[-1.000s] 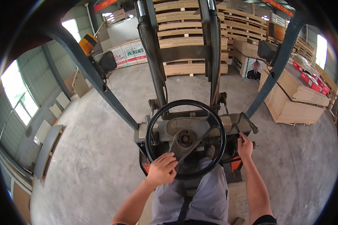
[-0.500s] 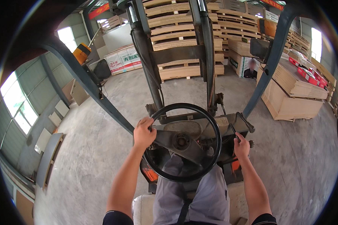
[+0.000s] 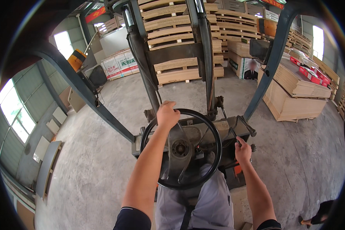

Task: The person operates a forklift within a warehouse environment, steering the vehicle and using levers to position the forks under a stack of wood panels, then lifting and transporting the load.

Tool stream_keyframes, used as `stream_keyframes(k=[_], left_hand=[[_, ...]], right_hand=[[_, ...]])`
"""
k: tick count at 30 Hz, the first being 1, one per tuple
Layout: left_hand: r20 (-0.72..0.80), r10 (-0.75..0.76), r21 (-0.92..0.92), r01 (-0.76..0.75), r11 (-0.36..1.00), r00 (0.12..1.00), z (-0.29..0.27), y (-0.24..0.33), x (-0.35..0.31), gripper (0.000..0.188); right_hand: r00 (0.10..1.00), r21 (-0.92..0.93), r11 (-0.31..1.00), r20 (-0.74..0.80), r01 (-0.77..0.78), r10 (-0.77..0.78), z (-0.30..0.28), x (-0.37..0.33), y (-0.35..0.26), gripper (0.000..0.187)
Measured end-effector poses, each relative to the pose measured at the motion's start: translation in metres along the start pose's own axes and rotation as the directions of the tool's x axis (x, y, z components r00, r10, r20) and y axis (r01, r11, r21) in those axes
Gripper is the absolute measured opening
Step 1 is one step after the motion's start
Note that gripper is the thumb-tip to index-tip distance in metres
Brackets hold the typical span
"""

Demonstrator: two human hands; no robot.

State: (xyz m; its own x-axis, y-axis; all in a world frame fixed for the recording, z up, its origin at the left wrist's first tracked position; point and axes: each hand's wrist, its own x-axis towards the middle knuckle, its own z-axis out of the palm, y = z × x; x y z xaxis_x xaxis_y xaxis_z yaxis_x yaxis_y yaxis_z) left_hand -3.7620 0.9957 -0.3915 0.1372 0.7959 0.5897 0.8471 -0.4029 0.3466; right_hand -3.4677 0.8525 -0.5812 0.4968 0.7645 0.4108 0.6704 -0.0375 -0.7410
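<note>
The black steering wheel (image 3: 219, 147) of a forklift stands in front of my lap, its spokes running nearly up and down. My left hand (image 3: 168, 114) is closed round the upper left of its rim, the arm stretched across the wheel's left part. To the right of the wheel, my right hand (image 3: 243, 150) grips a thin black lever (image 3: 234, 133) beside the dashboard; its fingers hide the lever's end. Ahead rises the dark forklift mast (image 3: 174, 54) with its crossbar. My legs (image 3: 211, 191) in light grey trousers lie below the wheel.
Tall stacks of wooden boards (image 3: 168, 34) stand beyond the mast. A board pile (image 3: 295, 103) with red boxes (image 3: 314, 74) lies at right, a wrapped pack (image 3: 120, 64) at far left. Panels (image 3: 49, 168) lean by the left wall. A person's foot (image 3: 304, 221) shows at lower right.
The wheel has turned clockwise, and my left hand has moved up and right with its rim. My right hand stays on the lever. A person's foot has come into view at lower right.
</note>
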Motion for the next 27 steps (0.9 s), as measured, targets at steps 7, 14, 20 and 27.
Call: stream_keyframes(k=[7, 14, 20, 27], left_hand=[[0.115, 0.073, -0.072, -0.065, 0.995, 0.991, 0.025, 0.043, -0.001, 0.034], [0.159, 0.172, -0.129, -0.153, 0.980, 0.972, 0.039, 0.072, -0.017, 0.034], [0.190, 0.304, -0.242, -0.256, 0.936, 0.933, 0.057, 0.105, -0.048, 0.031], [0.155, 0.533, -0.428, -0.430, 0.795, 0.832, 0.060, 0.122, -0.129, 0.028]], right_hand=[[0.999, 0.019, 1.000, 0.036, -0.010, 0.009, -0.006, 0.001, 0.000, 0.031], [0.999, -0.011, 1.000, 0.041, -0.006, 0.006, -0.004, -0.001, 0.003, 0.030], [0.998, -0.006, 0.999, 0.046, -0.035, 0.035, -0.005, -0.001, 0.000, 0.029], [0.998, 0.015, 0.998, -0.027, 0.062, -0.061, 0.005, 0.001, 0.012, 0.030]])
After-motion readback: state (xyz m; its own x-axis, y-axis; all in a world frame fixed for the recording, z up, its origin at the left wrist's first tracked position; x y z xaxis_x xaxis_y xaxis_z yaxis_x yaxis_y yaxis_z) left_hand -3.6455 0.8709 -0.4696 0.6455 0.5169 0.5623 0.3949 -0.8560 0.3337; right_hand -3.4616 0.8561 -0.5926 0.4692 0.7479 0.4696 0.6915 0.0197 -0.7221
